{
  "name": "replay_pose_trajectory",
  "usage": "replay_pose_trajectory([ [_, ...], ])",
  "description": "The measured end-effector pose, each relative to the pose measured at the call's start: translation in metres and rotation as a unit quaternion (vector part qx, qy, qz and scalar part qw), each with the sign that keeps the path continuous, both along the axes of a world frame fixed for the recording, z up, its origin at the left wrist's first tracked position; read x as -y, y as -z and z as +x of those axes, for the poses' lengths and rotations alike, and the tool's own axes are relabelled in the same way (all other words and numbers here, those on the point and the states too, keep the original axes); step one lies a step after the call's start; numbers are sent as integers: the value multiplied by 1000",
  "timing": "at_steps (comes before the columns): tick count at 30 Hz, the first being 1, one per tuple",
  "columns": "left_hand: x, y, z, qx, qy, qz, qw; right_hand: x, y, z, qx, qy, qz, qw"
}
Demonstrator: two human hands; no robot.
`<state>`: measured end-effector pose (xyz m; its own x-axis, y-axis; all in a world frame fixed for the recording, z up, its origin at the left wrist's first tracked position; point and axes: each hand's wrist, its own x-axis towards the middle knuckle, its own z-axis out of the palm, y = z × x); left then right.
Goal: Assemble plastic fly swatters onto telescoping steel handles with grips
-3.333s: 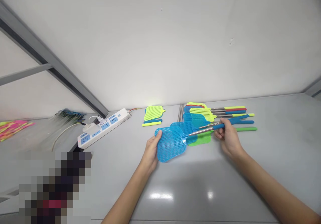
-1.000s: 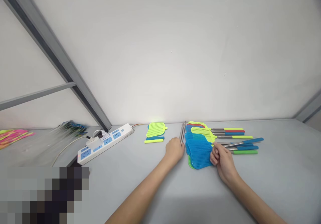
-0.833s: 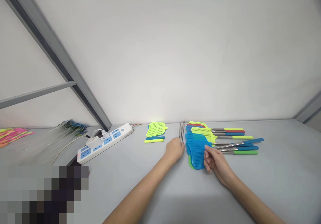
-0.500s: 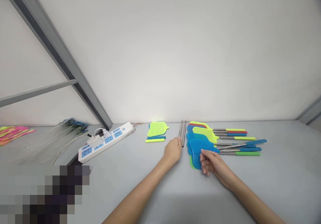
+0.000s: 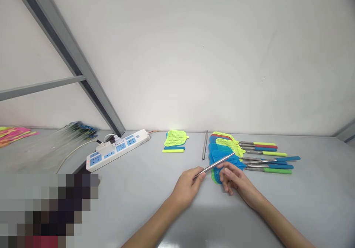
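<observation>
My left hand [image 5: 190,185] grips a silver metal rod [image 5: 215,163] near its lower end; the rod slants up to the right. My right hand [image 5: 235,179] has its fingers loosely curled and apart, just under the rod's far part, with nothing seen in it. Behind it lies a pile of fly swatters [image 5: 226,155] with blue, yellow, red and green heads and handles on silver shafts. Another silver rod [image 5: 205,145] lies on the table left of the pile. Farther left are a yellow swatter head [image 5: 176,138] over a blue one, and a blue and a yellow handle sleeve [image 5: 173,151].
A white power strip [image 5: 119,150] with plugs and a cable lies at the left. Beyond it are clear plastic bags [image 5: 63,140] and pink and yellow pieces [image 5: 16,134]. A pale wall and a grey metal frame [image 5: 85,74] stand behind the grey table.
My left hand has lifted one of the two silver rods off the table and brought it nearer and to the right, tilted. My right hand has barely moved. The camera view has shifted slightly.
</observation>
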<state>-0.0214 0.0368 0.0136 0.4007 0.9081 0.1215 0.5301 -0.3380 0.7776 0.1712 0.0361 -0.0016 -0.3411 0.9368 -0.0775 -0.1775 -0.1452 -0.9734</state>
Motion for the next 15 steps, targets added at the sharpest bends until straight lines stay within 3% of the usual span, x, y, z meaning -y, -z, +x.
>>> replay_pose_trajectory([
  [6,2,0,-1,-57,19,28,998,1,-4,1,-33,13,-50,998],
  [11,5,-1,0,-62,31,32,997,5,-9,-7,-100,-27,-117,988],
  [15,4,-1,-2,-60,34,37,997,5,-13,-19,-115,-51,-127,984],
])
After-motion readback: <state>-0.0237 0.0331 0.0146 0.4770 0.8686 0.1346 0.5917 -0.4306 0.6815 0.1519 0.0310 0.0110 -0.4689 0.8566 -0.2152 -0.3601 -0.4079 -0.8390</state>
